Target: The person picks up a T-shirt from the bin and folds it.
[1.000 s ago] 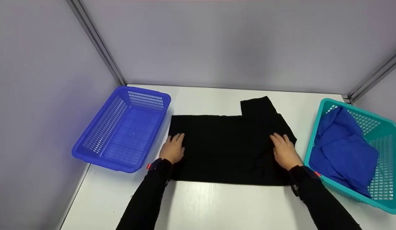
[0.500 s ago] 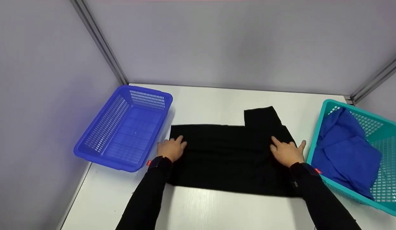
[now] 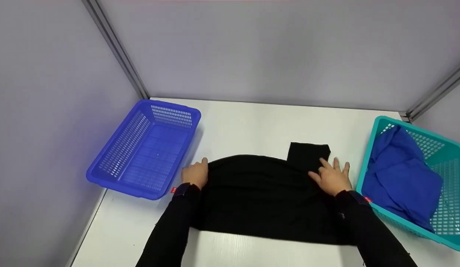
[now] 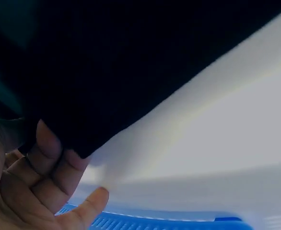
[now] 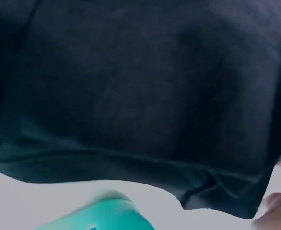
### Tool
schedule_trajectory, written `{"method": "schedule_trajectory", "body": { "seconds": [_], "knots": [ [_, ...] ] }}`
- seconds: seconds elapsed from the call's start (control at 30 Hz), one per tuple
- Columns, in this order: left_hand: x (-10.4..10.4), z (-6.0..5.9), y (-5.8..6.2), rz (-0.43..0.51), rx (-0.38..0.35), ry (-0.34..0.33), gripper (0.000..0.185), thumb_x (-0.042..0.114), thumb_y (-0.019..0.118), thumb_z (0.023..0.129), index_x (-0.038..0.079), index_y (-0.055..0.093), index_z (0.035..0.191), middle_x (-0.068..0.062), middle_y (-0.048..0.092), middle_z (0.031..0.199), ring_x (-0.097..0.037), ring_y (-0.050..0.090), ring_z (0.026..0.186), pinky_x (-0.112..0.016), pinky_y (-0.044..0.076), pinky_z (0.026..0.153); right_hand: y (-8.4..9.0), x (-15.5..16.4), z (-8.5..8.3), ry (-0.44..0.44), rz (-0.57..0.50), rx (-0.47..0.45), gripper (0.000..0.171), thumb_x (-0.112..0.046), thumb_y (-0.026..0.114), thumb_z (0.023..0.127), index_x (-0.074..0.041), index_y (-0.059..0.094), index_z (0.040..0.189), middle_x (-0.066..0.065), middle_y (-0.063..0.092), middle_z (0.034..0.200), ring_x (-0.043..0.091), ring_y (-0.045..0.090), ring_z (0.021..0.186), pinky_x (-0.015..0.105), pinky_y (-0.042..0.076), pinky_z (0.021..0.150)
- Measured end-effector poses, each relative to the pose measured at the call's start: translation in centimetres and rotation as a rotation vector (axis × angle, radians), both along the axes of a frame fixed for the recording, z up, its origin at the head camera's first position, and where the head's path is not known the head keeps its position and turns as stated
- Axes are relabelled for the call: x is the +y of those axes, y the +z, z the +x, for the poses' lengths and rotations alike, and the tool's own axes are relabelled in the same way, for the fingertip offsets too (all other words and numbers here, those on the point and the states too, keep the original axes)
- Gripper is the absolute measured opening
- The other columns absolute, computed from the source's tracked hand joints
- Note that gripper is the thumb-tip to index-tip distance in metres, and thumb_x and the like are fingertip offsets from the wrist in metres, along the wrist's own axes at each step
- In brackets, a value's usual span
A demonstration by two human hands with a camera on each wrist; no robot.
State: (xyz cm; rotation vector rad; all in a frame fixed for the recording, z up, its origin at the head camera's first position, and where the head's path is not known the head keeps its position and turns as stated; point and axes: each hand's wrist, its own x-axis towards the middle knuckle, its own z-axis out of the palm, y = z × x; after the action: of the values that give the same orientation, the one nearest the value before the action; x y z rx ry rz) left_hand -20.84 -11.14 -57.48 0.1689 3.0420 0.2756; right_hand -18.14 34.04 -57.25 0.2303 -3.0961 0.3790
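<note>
Head view is showing a black garment (image 3: pixel 259 193) lying on the white table (image 3: pixel 252 118), between a blue basket (image 3: pixel 144 148) on the left and a teal basket (image 3: pixel 415 178) on the right. The left hand (image 3: pixel 194 175) is gripping the garment's left edge, and the right hand (image 3: pixel 331 178) is resting on its right side with fingers spread, near a sleeve-like flap sticking out at the far edge. The far edge is bowing upward into a curve rather than lying flat. Blue cloth (image 3: pixel 396 178) is sitting heaped in the teal basket, while nothing is showing in the blue basket.

Left wrist view is looking up at the left hand (image 4: pixel 30 187), whose fingers (image 4: pixel 47 143) are curling round the dark fabric's (image 4: pixel 131 62) edge and pinching it, with the white table and a strip of blue basket (image 4: pixel 155 223) beyond.

Right wrist view is filling almost wholly with dark cloth (image 5: pixel 140 96), hemmed and slightly puckered along its lower edge, with the fingertips (image 5: pixel 277 201) just peeking in at the corner; I cannot tell from here whether they are pinching it.

The garment is reading as light, soft and limp: plain matte black, sagging wherever unsupported. It is likely handling best when taken by its corners or side edges, both hands together, since a single hold would let it droop and bunch.
</note>
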Motion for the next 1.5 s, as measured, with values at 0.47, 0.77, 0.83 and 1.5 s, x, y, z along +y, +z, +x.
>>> {"method": "schedule_trajectory", "body": {
  "seconds": [0.47,0.77,0.83,1.5],
  "knots": [
    [0.6,0.1,0.4,-0.049,0.02,-0.12,0.009,0.003,0.066,0.087,0.0,0.073,0.092,-0.017,0.065,0.096,-0.04,0.064,0.092,-0.055,0.055,0.079,0.6,-0.4,-0.1,-0.124,-0.023,-0.098,0.061,-0.003,0.055,0.093,0.0,0.038,0.152,0.039,0.042,0.135,0.061,0.043,0.116,0.078,0.029,0.095],
    [1.7,-0.1,2.0,0.028,-0.004,-0.165,0.011,0.0,0.067,0.086,0.002,0.063,0.096,-0.017,0.069,0.093,-0.04,0.068,0.087,-0.055,0.055,0.074,1.3,-0.2,-0.4,-0.116,-0.001,-0.216,0.054,0.0,0.05,0.091,0.007,0.042,0.144,0.04,0.048,0.129,0.063,0.04,0.119,0.084,0.02,0.098],
    [1.9,-0.1,2.1,0.064,-0.004,-0.18,0.021,0.003,0.067,0.085,0.003,0.059,0.104,-0.018,0.069,0.095,-0.041,0.067,0.086,-0.056,0.054,0.073,1.2,-0.2,-0.6,-0.115,0.003,-0.209,0.043,0.001,0.051,0.09,0.011,0.049,0.132,0.039,0.053,0.122,0.062,0.044,0.116,0.085,0.018,0.098],
    [1.6,-2.1,5.6,0.165,0.086,-0.037,0.01,0.011,0.065,0.098,0.004,0.059,0.102,-0.016,0.068,0.098,-0.04,0.069,0.092,-0.056,0.056,0.074,8.0,0.5,-3.4,-0.036,-0.065,0.098,0.021,-0.002,0.065,0.092,0.012,0.054,0.103,0.035,0.058,0.097,0.056,0.058,0.091,0.066,0.047,0.075]
  ]
}}
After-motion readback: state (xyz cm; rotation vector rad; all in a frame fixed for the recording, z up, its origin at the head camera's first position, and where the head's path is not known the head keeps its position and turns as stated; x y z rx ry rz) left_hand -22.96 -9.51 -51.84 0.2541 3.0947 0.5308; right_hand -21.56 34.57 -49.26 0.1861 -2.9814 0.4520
